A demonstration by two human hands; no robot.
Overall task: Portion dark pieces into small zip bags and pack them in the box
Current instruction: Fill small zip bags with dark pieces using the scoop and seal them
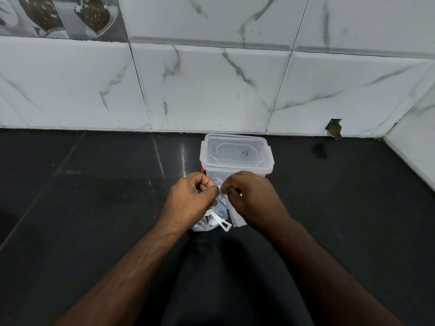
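Note:
A clear plastic box [236,154] with its lid on stands on the black counter against the wall. Just in front of it my left hand [191,201] and my right hand [250,198] both pinch the top of a small clear plastic bag [221,203], held between them. A white plastic strip with a loop end [221,222] sticks out below my left hand. Flat clear zip bags [236,220] lie under my right hand. No dark pieces can be made out.
The black counter [94,208] runs left and right of the box. A white marble-tiled wall [211,85] rises behind it, with a side wall [414,149] at the right. A chipped hole [334,129] marks the wall's base.

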